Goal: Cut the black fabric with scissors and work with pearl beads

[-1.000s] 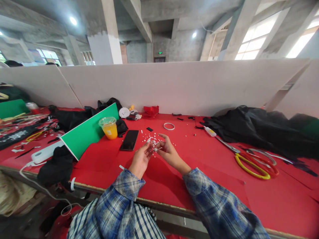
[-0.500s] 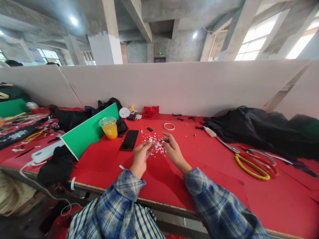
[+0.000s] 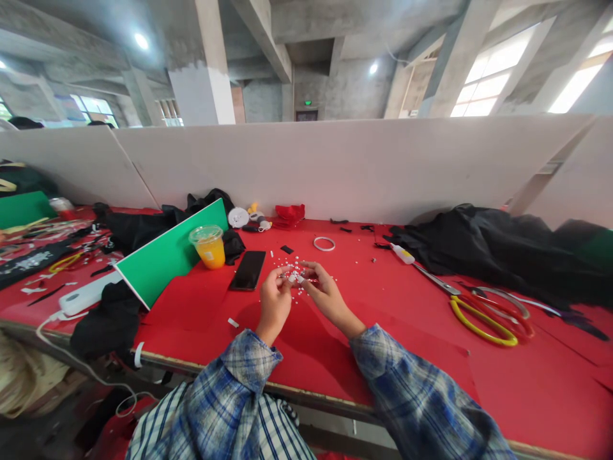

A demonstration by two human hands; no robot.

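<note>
my left hand [image 3: 274, 301] and right hand [image 3: 327, 295] met at fingertips, both pinched on white beads [image 3: 294, 278], more loose beneath on red counter [image 3: 407, 306], phone [image 3: 248, 269] just left

Hands: the left hand [image 3: 274, 301] and right hand [image 3: 326, 295] meet at the middle of the tabletop [image 3: 407, 338], with small pieces [image 3: 290, 267] between their fingertips.
Small pieces: the rest lie scattered on the tabletop just behind the hands.
Phone [image 3: 248, 270]: lies flat, left of the pieces; the cup [image 3: 209, 246] stands behind it to the left.
Board [image 3: 165, 259]: leans left of the cup, with the power strip [image 3: 86, 296] at its near-left end.
Ring [image 3: 324, 243]: lies behind the pieces, toward the partition [image 3: 335, 166].
Scissors [image 3: 483, 314]: lie well right of the hands, before the cloth heap [image 3: 502, 249].
</note>
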